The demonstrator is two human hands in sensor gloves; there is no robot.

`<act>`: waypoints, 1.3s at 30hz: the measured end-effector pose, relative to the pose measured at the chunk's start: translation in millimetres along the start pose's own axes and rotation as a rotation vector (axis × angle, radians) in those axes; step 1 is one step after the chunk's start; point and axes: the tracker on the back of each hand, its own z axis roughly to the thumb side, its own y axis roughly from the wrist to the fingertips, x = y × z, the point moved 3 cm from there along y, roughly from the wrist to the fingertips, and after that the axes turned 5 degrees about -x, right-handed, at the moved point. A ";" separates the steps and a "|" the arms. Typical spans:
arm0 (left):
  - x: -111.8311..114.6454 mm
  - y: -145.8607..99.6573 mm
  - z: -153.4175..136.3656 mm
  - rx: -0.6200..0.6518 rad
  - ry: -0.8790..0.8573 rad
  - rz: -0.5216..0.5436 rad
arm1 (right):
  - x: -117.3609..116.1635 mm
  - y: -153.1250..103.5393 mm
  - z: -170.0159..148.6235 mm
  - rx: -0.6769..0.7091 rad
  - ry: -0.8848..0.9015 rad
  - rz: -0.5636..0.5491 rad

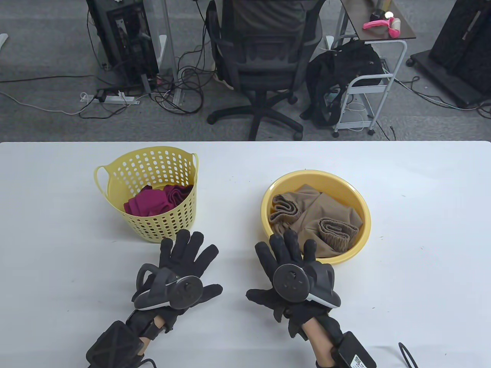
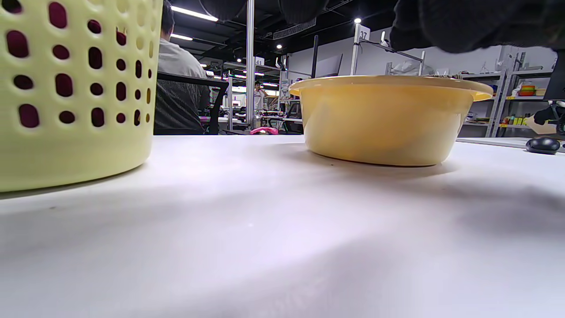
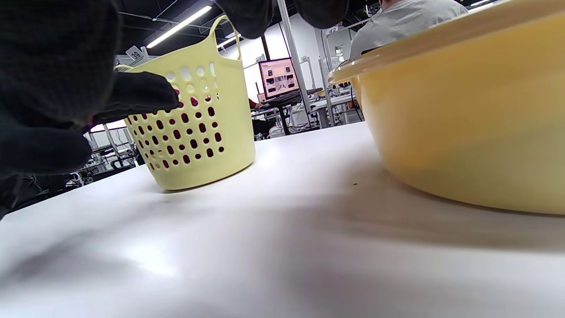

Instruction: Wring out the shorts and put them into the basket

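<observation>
Spillage looked likeliest: both hands (image 1: 180,264) (image 1: 291,264) lay flat and empty, and carelessly lifted shorts (image 1: 318,220) might tip the basin (image 1: 364,234) or miss the basket (image 1: 111,180).

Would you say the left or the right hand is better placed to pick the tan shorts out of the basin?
Probably the right hand: its fingertips already reach the rim of the yellow basin holding the tan shorts. The left hand lies flat near the basket.
</observation>
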 end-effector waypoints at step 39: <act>-3.8 -6.1 -6.3 0.016 -0.036 -0.007 | 80.1 37.9 -33.7 -0.142 -0.057 0.075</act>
